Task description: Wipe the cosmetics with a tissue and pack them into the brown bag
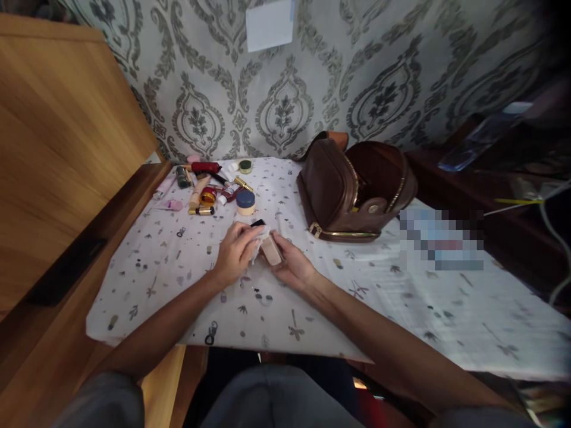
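Observation:
Over the middle of the cloth, my right hand (294, 261) is closed around a beige foundation bottle (272, 251) with a black cap (257, 223). The bottle is tilted, its cap end pointing up and to the left. My left hand (235, 252) presses a thin white wipe (261, 241) against the bottle near the cap. Its fingertips partly cover the wipe. Just beyond the hands stands a jar (245, 203) with a blue lid and a cream base.
Several cosmetics, among them a dark red tube (205, 167) and a gold-and-black lipstick (201, 210), lie at the back left. An unzipped brown leather bag (332, 184) stands at the back right. A wooden panel (66, 119) rises on the left. The patterned tablecloth (276, 315) covers the table.

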